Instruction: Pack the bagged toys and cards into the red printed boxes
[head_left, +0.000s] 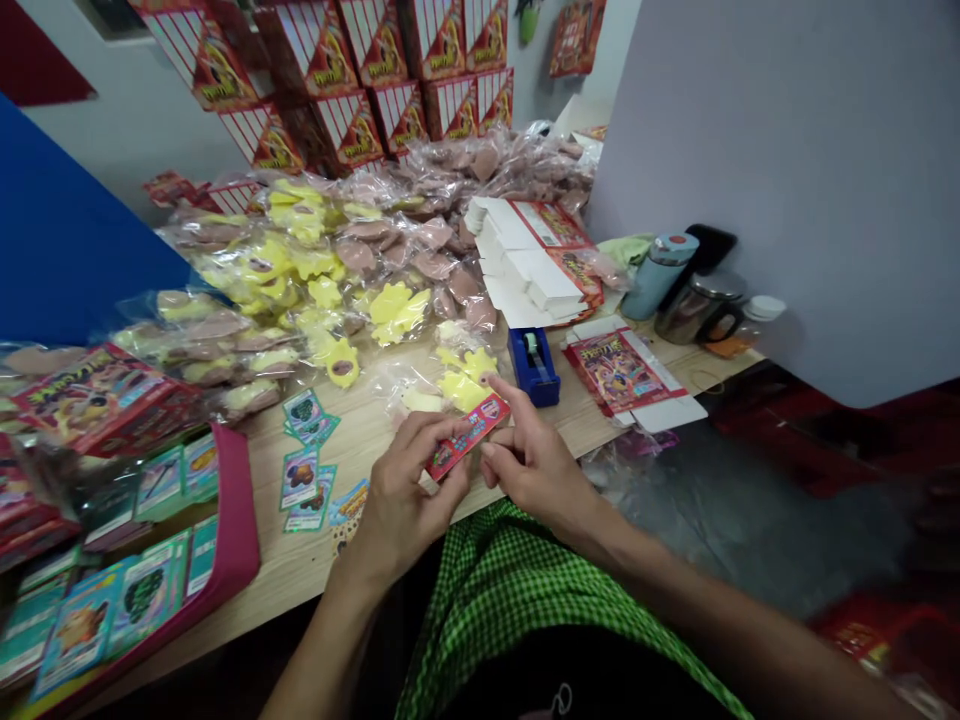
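A slim red printed card [469,435], judged light and stiff, is pinched in the narrow grip of the left hand [405,490], best held by its edges; it is touched by the slightly open right hand [536,465].

Just in front of the tape dispenser [534,367], the right hand [536,460] and a red packet [466,435] block the near side. Bare table wood [360,440] offers a narrow way left of it, up to the loose cards [304,490]. Behind it, plastic bags [405,250] and stacked flat boxes [532,260] bar the way; to its right, an open flat box [626,375] lies just beside it, with a steel mug [697,310] farther on.
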